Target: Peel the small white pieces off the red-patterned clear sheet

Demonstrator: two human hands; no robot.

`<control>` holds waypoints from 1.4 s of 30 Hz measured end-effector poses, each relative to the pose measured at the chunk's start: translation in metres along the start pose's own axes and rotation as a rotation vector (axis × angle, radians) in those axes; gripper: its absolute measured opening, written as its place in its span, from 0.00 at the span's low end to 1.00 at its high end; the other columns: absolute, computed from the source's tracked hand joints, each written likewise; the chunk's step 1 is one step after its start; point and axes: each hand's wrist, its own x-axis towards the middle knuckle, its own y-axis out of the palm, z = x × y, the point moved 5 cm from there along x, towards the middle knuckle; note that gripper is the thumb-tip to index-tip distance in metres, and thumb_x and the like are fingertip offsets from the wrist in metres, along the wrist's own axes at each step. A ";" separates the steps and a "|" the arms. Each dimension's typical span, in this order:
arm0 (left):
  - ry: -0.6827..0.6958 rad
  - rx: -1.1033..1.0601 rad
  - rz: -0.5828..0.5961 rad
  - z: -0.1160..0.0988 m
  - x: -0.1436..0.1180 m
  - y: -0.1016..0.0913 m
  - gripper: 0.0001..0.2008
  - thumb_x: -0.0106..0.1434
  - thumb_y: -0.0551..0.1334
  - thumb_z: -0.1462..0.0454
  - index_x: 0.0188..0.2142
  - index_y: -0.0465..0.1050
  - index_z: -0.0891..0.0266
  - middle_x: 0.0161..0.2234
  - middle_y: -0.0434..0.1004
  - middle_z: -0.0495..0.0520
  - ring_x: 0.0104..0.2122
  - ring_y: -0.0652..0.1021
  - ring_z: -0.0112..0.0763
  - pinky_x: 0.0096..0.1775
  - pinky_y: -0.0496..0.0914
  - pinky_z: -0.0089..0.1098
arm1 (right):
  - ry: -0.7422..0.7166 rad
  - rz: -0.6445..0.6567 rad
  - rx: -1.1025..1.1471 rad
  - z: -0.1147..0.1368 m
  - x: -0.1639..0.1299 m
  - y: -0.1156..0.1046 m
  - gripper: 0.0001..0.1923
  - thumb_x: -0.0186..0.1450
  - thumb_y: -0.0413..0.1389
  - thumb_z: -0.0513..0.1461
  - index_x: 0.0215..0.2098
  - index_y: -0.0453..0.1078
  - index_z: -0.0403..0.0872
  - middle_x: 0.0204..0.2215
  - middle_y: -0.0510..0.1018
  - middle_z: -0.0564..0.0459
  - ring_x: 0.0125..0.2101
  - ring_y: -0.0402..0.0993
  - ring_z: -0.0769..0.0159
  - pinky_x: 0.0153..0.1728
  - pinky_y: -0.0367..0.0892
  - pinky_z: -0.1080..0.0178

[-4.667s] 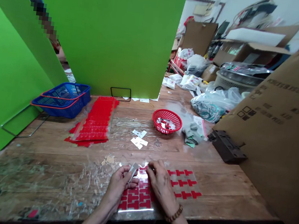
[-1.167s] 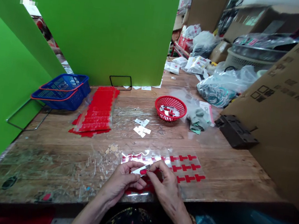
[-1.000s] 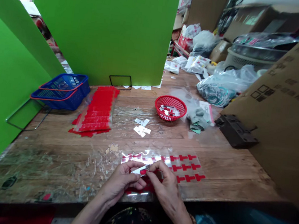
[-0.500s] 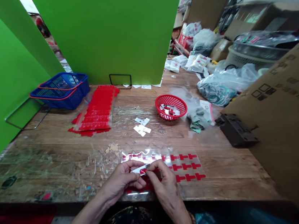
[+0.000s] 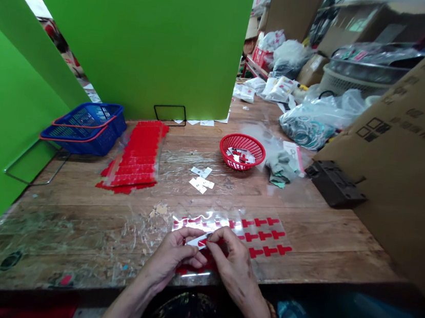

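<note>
Head view: left hand (image 5: pixel 170 257), right hand (image 5: pixel 235 263), both grips holding one white card (image 5: pixel 195 241); one red basket (image 5: pixel 239 166) beyond

white card (image 5: pixel 195 241) part-hidden by fingers (image 5: pixel 187 252); hands block some red-shape sheet (image 5: pixel 199 222); carton (image 5: pixel 397 166) cut off right, print blurred.

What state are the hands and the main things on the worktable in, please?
Left hand: holding white strip
Right hand: pinching the strip's red end
White strip: held between both hands
Red pieces beside right hand: flat, in rows
Red basket: upright, part-filled
Blue basket: upright
White cards: loose, some overlapping
Cloth: crumpled
Red sheets: stacked
</note>
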 end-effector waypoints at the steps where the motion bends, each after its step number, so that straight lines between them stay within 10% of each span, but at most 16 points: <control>1: -0.003 0.000 -0.001 0.000 0.000 0.000 0.19 0.47 0.63 0.72 0.41 0.68 0.70 0.22 0.78 0.55 0.21 0.77 0.28 0.28 0.71 0.25 | 0.001 -0.002 -0.002 0.000 0.000 0.000 0.07 0.60 0.49 0.31 0.27 0.62 0.47 0.24 0.67 0.58 0.26 0.63 0.70 0.28 0.59 0.68; 42: 0.167 0.130 -0.090 -0.001 0.009 -0.006 0.19 0.50 0.66 0.62 0.40 0.70 0.71 0.19 0.76 0.53 0.20 0.76 0.29 0.27 0.70 0.27 | 0.119 -0.096 0.061 -0.006 -0.003 0.007 0.05 0.59 0.53 0.33 0.25 0.66 0.47 0.26 0.70 0.56 0.32 0.66 0.65 0.35 0.61 0.65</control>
